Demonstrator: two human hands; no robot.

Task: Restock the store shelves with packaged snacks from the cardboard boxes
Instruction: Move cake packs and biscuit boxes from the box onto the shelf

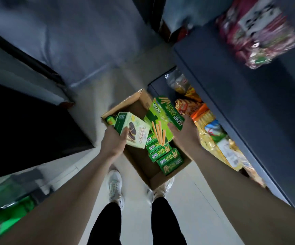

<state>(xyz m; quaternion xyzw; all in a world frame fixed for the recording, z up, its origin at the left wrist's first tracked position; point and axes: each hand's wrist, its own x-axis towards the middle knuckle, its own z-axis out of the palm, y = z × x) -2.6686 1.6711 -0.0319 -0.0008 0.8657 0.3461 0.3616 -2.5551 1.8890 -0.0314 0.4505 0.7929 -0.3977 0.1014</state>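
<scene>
Above the open cardboard box (139, 156) at frame centre, the right hand (184, 133) grasps a biscuit-stick box (162, 119), long axis slanting toward the lower shelf (214, 131) just right; the left hand (113, 142) grips a cookie box (134, 131), farther off.

The near-left half of the cardboard box (139, 156) lies bare and open from above — green packs (164, 152) fill its right side, while the dark shelf edge (214, 96) and snack bags (212, 138) crowd the right.
</scene>
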